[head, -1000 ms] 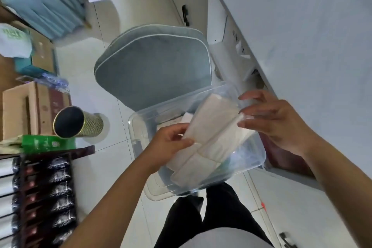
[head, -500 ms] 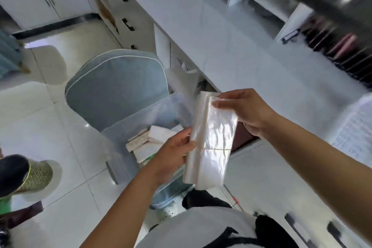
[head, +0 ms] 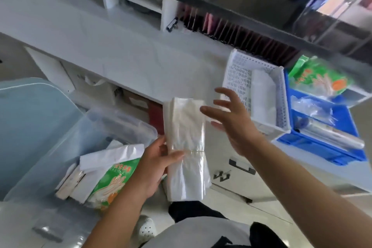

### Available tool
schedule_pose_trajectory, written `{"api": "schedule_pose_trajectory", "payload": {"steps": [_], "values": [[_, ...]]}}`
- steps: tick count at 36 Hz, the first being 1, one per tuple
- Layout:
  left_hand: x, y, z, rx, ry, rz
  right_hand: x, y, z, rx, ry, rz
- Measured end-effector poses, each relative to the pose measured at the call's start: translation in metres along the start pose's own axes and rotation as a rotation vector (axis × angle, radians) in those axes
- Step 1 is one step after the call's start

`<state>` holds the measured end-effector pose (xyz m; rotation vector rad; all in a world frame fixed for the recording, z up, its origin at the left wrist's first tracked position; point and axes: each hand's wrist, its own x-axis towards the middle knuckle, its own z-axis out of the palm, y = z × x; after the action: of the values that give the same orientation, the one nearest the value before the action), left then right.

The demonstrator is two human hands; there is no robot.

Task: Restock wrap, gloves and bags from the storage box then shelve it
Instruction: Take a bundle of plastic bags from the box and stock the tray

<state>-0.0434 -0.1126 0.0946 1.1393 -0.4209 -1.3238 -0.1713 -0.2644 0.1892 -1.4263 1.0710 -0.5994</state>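
The left hand (head: 159, 165) grips a banded stack of clear plastic bags (head: 186, 147), thumb across its front and fingers curled behind, holding it upright between the clear storage box (head: 112, 127) and the worktop (head: 120, 50). The right hand (head: 231, 119) is spread with straight fingers just beside the stack's top, gripping nothing. In the box lie a green glove packet (head: 112, 179) and white bags. On the worktop sit a white perforated basket (head: 241, 74) and a blue bin (head: 326, 143) with a wrap roll (head: 332, 137)

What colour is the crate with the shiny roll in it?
Blue. The crate shows in the head view, on the right.
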Motion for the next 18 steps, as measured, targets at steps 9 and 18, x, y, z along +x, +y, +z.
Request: {"api": "schedule_pose_trajectory", "payload": {"steps": [9, 18], "values": [[0.038, 0.007, 0.031, -0.070, 0.008, -0.020, -0.056, 0.074, -0.117, 0.084, 0.351, 0.057], [0.124, 0.041, 0.105, 0.088, -0.041, -0.022, -0.008, 0.082, -0.201, 0.103, 0.403, 0.018]]}}
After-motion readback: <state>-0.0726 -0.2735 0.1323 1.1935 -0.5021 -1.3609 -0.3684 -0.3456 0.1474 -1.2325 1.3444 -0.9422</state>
